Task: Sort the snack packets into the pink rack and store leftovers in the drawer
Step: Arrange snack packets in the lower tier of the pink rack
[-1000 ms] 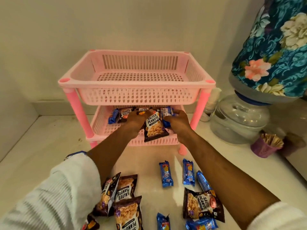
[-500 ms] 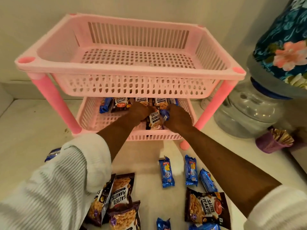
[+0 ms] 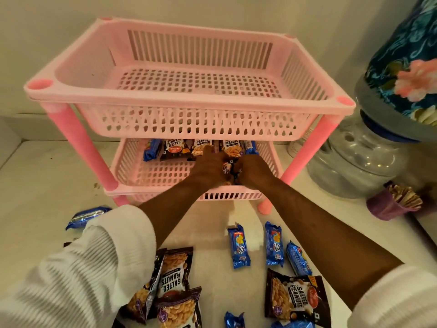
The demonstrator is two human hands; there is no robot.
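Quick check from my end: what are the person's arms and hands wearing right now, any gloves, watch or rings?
Both arms wear white ribbed sleeves, pushed up so the forearms are bare: left sleeve, right sleeve. The left hand and right hand are bare, with no gloves, watch or rings visible.

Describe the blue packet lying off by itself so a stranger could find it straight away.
Start at the pink rack on the white counter. In front of its front left leg, beside the white sleeve, lies the blue packet. It lies alone there; the other loose blue packets cluster further right.
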